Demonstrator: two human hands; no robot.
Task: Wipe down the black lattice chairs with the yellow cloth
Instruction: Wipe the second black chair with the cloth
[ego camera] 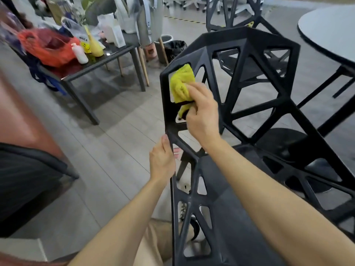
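A black lattice chair (247, 54) fills the middle and right of the view, its angular backrest facing me. My right hand (201, 114) grips a bunched yellow cloth (181, 83) and holds it against the bars at the backrest's left edge. Part of the cloth pokes through an opening. Lower down, my left hand (162, 160) grips the chair's left frame bar, thumb on the near side. A second black lattice chair (230, 14) stands behind the first.
A dark low table (92, 66) at the left carries an orange bag (50, 47), a white bottle (80, 53) and yellow items. A round grey table (330, 29) stands at right. A black bin (174, 48) sits behind the chair. Grey plank floor lies between.
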